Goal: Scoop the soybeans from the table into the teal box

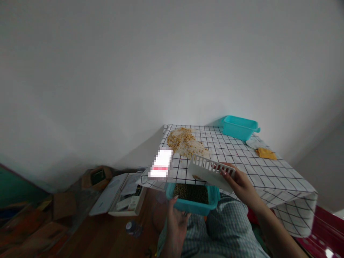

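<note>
My right hand [240, 183] grips a white slotted plastic tray [210, 171], tilted over a teal tub [192, 206] filled with dark green beans. That tub rests on my lap at the table's near edge. My left hand [176, 221] holds the tub's front wall from below, thumb up on its rim. A pile of yellow beans mixed with white grains [185, 142] lies on the checked tablecloth [258, 168] just beyond the white tray.
A second teal tub [240, 127] stands at the table's far side by the wall. A yellow cloth [266, 153] lies near it. On the wooden floor to the left sit cardboard boxes [64, 204], an open white case [118, 195] and a bottle [132, 227].
</note>
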`<state>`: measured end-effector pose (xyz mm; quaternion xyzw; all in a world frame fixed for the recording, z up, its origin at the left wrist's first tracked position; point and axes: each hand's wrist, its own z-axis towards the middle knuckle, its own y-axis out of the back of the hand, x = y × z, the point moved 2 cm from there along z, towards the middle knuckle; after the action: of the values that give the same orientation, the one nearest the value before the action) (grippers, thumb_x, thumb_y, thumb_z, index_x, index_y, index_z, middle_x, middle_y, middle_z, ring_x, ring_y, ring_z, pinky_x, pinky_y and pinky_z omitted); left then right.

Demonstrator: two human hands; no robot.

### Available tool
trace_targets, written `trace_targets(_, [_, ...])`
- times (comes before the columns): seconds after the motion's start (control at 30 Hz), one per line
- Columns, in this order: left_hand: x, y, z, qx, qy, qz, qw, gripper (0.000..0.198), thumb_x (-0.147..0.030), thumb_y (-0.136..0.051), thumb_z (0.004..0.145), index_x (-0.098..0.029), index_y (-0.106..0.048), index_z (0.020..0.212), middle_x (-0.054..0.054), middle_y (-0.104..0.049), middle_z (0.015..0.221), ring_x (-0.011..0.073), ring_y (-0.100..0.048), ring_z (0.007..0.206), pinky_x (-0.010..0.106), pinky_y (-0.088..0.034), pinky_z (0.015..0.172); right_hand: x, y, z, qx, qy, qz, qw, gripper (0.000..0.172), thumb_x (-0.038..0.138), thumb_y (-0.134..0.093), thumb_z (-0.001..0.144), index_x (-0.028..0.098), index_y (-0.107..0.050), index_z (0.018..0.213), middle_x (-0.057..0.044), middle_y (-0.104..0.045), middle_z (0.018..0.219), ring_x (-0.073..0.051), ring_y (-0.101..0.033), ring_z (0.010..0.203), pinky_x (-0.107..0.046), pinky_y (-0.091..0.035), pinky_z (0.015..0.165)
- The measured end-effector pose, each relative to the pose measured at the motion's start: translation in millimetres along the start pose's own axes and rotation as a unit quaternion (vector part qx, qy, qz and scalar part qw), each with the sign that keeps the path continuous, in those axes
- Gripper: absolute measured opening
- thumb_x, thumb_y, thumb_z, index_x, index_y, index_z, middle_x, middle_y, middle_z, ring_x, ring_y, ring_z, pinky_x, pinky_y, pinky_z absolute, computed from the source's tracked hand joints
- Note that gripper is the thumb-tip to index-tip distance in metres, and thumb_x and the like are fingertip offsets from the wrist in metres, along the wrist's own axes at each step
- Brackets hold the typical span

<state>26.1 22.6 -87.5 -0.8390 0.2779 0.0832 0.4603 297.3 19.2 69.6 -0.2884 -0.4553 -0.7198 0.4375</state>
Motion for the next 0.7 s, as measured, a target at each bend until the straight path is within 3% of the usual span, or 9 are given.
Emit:
trace_targets(0.13, [-2.3,-5.1,-3.9,0.001,0.012,-0.006,1.000,0.037,-0.034,-0.080,0.104,-0.025,-0.074,0.139,0.015,-0.087,0.131,0.0313,-0.086,0.106,0.047,-0.070,0.095,1.1,-2.7,2.1,0.005,0.000,0.024,1.000,0.045,0.064,-0.065,0.117,0.027,-0.083,0.134,-0.011,-0.090,0.121,-0.030,-0.086,0.101,-0.038,-0.071,0.087])
trace_targets(0.33, [-9.3,-17.7,-18.6,-0.049,-0.004,-0.005,0.999,0.029,-0.030,-0.073,0.108,-0.022,-0.073,0.137,0.012,-0.088,0.119,0.0288,-0.085,0.097,0.043,-0.069,0.084,-3.0,-29.6,41.3,-0.092,0.044,-0.003,0.995,0.046,0.063,-0.063,0.116,0.025,-0.078,0.137,-0.015,-0.090,0.122,-0.033,-0.087,0.100,-0.043,-0.072,0.083])
trace_targets(0.5, [-11.7,-24.4,-25.4,-0.059,-0.005,0.000,0.998,0.026,-0.031,-0.068,0.113,-0.021,-0.073,0.136,0.012,-0.088,0.115,0.0283,-0.084,0.094,0.041,-0.068,0.084,-5.7,-54.6,69.9,-0.095,0.081,-0.036,0.992,0.038,0.051,-0.058,0.118,0.024,-0.076,0.138,-0.015,-0.091,0.119,-0.034,-0.088,0.099,-0.046,-0.071,0.087])
trace_targets(0.7, [-10.5,-23.5,-22.7,-0.076,-0.015,0.005,0.997,0.029,-0.030,-0.066,0.112,-0.020,-0.072,0.138,0.013,-0.086,0.119,0.0265,-0.083,0.095,0.039,-0.066,0.083,-5.5,-61.6,80.2,-0.071,0.090,-0.069,0.991,0.035,0.044,-0.057,0.116,0.024,-0.074,0.139,-0.016,-0.090,0.124,-0.034,-0.088,0.103,-0.044,-0.070,0.089])
